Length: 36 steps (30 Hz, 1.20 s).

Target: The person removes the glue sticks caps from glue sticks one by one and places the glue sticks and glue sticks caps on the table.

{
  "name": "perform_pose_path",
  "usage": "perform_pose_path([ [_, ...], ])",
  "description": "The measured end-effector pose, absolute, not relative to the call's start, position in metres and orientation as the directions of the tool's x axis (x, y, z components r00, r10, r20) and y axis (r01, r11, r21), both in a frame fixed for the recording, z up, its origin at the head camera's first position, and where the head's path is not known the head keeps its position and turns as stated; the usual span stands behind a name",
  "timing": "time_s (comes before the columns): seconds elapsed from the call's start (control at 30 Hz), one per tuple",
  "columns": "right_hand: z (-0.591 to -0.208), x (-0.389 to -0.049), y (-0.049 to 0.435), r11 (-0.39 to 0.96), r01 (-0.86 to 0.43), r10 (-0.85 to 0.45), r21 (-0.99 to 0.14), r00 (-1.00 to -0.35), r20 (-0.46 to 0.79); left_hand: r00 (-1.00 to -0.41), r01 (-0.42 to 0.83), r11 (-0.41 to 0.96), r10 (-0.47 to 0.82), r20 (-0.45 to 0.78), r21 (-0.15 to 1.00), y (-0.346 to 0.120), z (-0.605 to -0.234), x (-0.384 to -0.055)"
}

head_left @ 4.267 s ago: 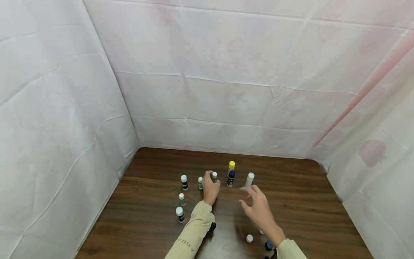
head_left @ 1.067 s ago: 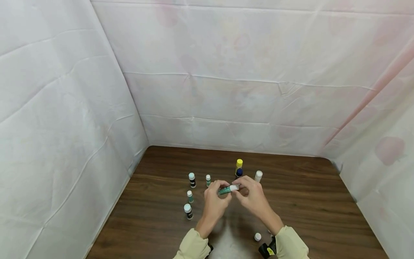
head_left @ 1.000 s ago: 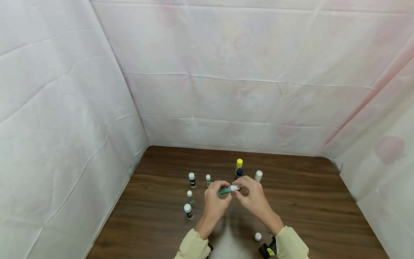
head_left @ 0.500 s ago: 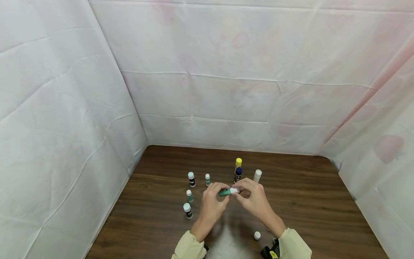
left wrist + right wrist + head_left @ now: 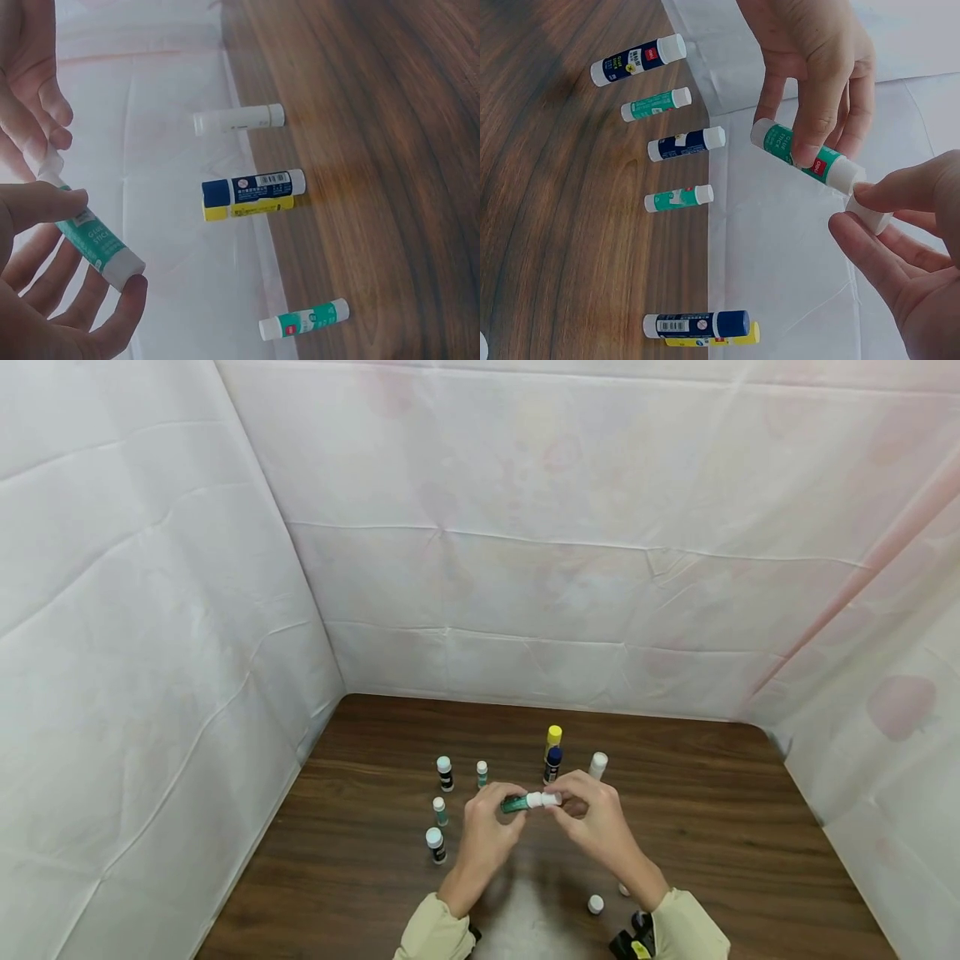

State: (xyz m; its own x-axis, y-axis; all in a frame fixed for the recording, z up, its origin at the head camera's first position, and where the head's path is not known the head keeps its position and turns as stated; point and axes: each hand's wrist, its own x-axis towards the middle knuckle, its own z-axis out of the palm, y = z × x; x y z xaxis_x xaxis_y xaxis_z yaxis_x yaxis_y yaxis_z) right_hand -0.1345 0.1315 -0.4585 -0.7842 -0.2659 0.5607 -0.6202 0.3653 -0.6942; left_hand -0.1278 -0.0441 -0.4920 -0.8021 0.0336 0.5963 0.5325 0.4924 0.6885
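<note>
My left hand [image 5: 487, 831] grips a green glue stick [image 5: 777, 141] by its body, lying nearly level above the table in the head view. Thumb and fingers of my right hand [image 5: 602, 820] pinch a white cap [image 5: 871, 216] at the stick's end. In the right wrist view the cap sits at an angle just past the white collar. The left wrist view shows the glue stick [image 5: 96, 238] between my left thumb and fingers, label facing up. Behind the hands stand a blue-capped glue stick [image 5: 552, 767], a yellow-capped one [image 5: 554, 734] and a white one [image 5: 597, 766].
To the left stand two green glue sticks, one at the back [image 5: 482, 774] and one nearer [image 5: 440, 811], plus two dark ones with white caps, a rear one [image 5: 445, 774] and a front one [image 5: 436, 846]. A loose white cap [image 5: 596, 904] lies near my right wrist. Cloth walls [image 5: 480, 668] border the wooden table.
Over four seconds my left hand has lifted the green glue stick and both hands have met on it. In the last half second the cap has slid rightward off the stick's end.
</note>
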Motion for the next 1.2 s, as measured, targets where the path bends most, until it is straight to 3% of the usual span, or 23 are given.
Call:
perform_pose_path([
  [0.27,-0.457,-0.134,0.136,0.397,-0.616,-0.267,-0.68,-0.787,0.556,-0.82,0.498,0.446,-0.038,0.572,0.744,-0.045,-0.495,-0.128],
  [0.7,-0.456,-0.132,0.148,0.456,-0.646,-0.29,-0.612,-0.758,0.584,-0.882,0.373,0.282,-0.188,0.432,0.884,-0.047,-0.502,-0.128],
  [0.9,-0.459,-0.13,0.153,0.477,-0.627,-0.295,-0.616,-0.774,0.56,-0.904,0.309,0.226,-0.233,0.359,0.924,-0.049,-0.504,-0.129],
  [1.2,-0.462,-0.126,0.159,0.515,-0.605,-0.295,-0.607,-0.79,0.537,-0.916,0.239,0.242,-0.266,0.301,0.94,-0.053,-0.507,-0.132],
])
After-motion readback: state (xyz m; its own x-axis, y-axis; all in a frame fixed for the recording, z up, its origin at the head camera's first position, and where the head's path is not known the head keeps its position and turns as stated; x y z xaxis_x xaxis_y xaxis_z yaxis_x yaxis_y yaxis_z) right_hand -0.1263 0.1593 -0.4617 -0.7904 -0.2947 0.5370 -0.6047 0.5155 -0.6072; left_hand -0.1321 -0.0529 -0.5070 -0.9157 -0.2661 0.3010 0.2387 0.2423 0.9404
